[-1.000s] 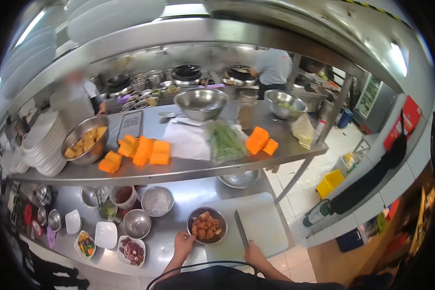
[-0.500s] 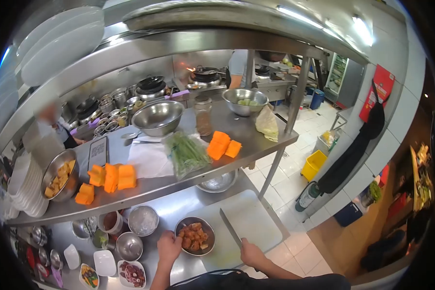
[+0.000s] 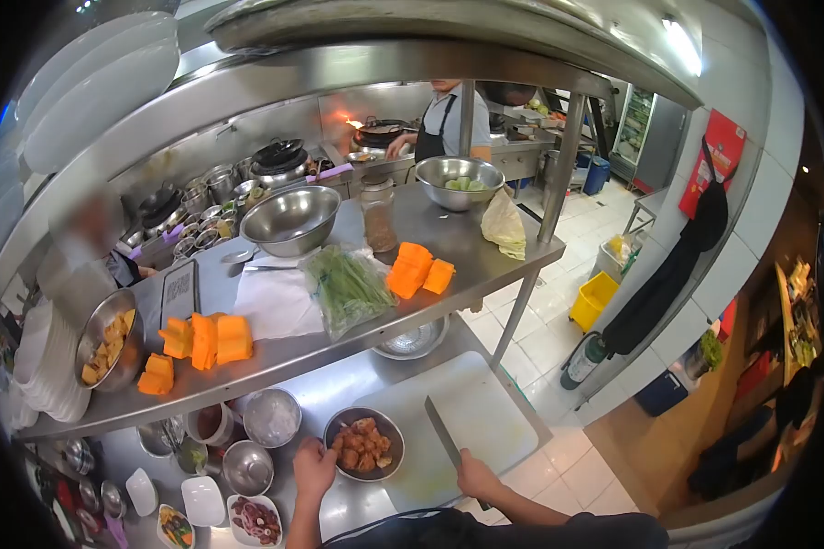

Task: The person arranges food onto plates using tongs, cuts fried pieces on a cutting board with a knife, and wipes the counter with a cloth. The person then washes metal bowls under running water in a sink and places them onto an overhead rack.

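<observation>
My left hand pinches the rim of a small metal bowl on its left side. Browned chunks of meat fill the bowl, which rests on the left part of a white cutting board. Closed around the handle of a kitchen knife is my right hand. The blade points away from me over the board, to the right of the bowl, and the handle's end shows below my fist. I cannot tell whether the blade touches the board.
Above the counter runs a steel shelf with orange squash pieces, bagged greens, a jar and metal bowls. At left stand small containers, including a dish of sliced purple onion. Two people work beyond the shelf.
My view has shifted slightly. Both hands keep their holds on bowl and knife. The person by the stove now shows more fully, an arm reaching toward the wok.
</observation>
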Demonstrator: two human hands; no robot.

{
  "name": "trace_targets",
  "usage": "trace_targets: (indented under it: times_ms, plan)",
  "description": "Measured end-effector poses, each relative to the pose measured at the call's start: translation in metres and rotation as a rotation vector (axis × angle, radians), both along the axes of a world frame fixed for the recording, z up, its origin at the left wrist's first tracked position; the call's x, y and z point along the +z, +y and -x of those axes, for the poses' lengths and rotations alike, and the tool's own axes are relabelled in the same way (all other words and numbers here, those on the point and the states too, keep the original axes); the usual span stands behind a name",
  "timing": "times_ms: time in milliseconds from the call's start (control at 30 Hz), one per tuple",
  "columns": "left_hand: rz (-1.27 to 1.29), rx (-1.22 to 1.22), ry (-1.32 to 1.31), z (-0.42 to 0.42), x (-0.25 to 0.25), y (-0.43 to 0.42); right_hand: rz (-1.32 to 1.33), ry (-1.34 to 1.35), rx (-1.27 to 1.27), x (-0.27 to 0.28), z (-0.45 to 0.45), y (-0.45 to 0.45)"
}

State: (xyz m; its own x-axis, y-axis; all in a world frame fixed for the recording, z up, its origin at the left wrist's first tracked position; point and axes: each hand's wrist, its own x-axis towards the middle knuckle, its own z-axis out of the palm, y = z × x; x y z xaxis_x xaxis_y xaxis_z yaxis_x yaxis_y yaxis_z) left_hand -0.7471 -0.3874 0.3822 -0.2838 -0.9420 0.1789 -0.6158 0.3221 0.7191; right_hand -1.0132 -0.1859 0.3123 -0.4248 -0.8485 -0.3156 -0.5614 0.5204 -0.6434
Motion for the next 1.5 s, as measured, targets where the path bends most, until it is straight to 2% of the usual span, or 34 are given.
trace_targets:
  times_ms: [133, 267, 333, 433, 467, 500, 567, 700, 733, 800, 867, 933, 1000, 1133, 1200, 1233, 1300, 1400, 1467, 1500]
  plan:
    - [-0.002, -0.004, -0.025, 0.002, 0.001, 0.003, 0.004, -0.004, 0.017, -0.007, 0.001, 0.001]
    - [0.154, -0.134, -0.32, 0.028, 0.017, 0.009, -0.037, -0.008, 0.018, -0.013, 0.0, 0.002]
    - [0.153, -0.194, -0.391, 0.045, 0.012, 0.009, 0.111, 0.048, 0.025, -0.03, 0.003, 0.003]
    - [0.16, -0.209, -0.344, 0.049, -0.027, -0.001, 0.107, 0.011, 0.022, -0.047, 0.004, 0.004]
    - [0.235, -0.217, -0.361, 0.05, -0.03, 0.001, 0.081, -0.023, 0.019, -0.049, 0.006, 0.005]
    - [0.247, -0.227, -0.396, 0.051, -0.03, 0.005, 0.139, -0.081, 0.011, -0.023, 0.002, 0.006]
    - [0.307, -0.25, -0.378, 0.061, -0.004, 0.02, 0.181, -0.094, -0.017, -0.021, 0.001, 0.007]
    - [0.61, -0.189, -0.26, 0.049, -0.007, 0.004, 0.17, -0.15, -0.064, -0.005, -0.007, 0.011]
    - [0.61, -0.214, -0.269, 0.041, -0.013, -0.002, 0.17, -0.163, -0.086, -0.008, -0.007, 0.014]
    - [0.504, 0.038, -0.118, 0.018, -0.036, -0.016, 0.214, -0.141, -0.065, -0.011, -0.006, 0.014]
    - [0.561, 0.206, -0.044, -0.006, -0.068, -0.024, 0.171, -0.15, -0.077, -0.006, -0.003, 0.014]
    - [-0.064, 0.415, 0.181, -0.04, -0.124, -0.016, 0.128, -0.155, -0.082, -0.001, 0.0, 0.013]
    - [-0.369, 0.479, 0.632, -0.025, -0.109, 0.028, 0.116, -0.172, -0.071, 0.0, 0.003, 0.013]
    - [-0.462, 0.539, 0.741, -0.032, -0.129, 0.062, 0.059, -0.202, -0.071, 0.001, 0.003, 0.014]
    - [-0.354, 0.657, 0.51, -0.035, -0.128, 0.068, 0.163, -0.117, -0.055, 0.005, 0.004, 0.014]
    - [-0.356, 0.668, 0.52, -0.032, -0.125, 0.069, 0.161, -0.109, -0.042, 0.011, 0.004, 0.015]
    - [-0.043, 0.275, 0.28, -0.023, -0.113, 0.068, 0.097, -0.123, -0.104, 0.028, -0.001, 0.022]
    - [0.343, -0.33, -0.07, 0.055, -0.043, 0.052, 0.098, -0.098, -0.121, 0.039, -0.003, 0.031]
    - [0.319, -0.613, -0.134, 0.105, -0.026, 0.037, 0.088, -0.045, -0.135, 0.034, 0.001, 0.034]
    - [0.322, -0.616, -0.12, 0.124, -0.027, 0.031, 0.087, 0.007, -0.146, 0.035, 0.004, 0.034]
